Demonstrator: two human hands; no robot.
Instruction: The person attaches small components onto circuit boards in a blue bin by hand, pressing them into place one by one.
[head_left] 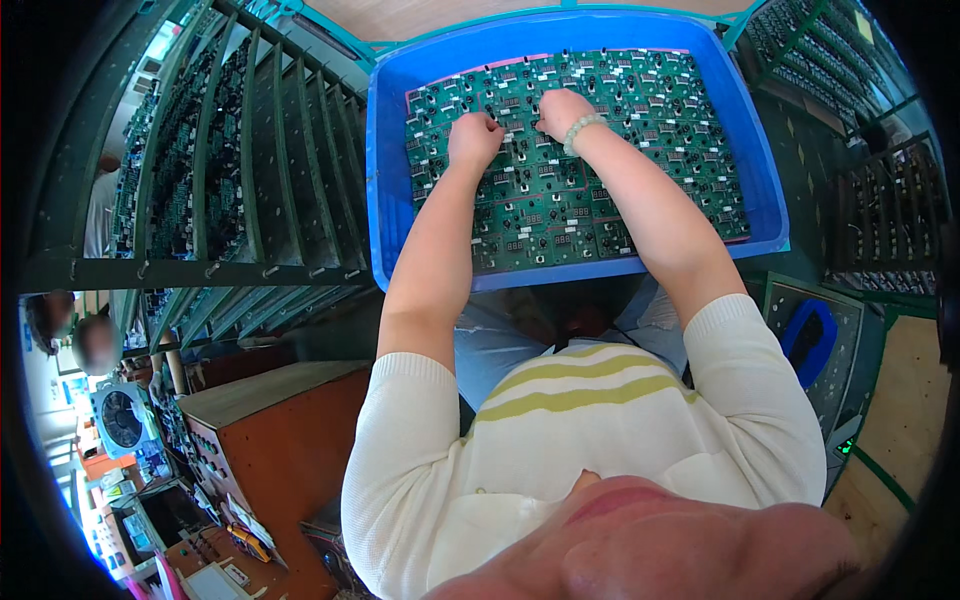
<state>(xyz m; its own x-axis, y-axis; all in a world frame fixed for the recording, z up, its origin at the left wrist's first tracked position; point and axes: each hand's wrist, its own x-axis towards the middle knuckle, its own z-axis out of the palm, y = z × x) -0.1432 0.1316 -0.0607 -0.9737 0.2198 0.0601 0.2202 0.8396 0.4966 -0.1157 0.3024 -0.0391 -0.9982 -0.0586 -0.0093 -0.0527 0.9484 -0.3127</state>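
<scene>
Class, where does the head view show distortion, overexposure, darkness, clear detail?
Head view, top: the blue bin bows at its far rim; head view, left: rack slats curve; head view, lower left: background washed out; head view, corners: black; head view, upper middle: circuit boards fairly clear.

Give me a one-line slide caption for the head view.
Curled left hand and right hand over green circuit boards laid out inside a blue tub.

Racks [200,272] and circuit boards [548,212] mark an electronics workshop.
</scene>
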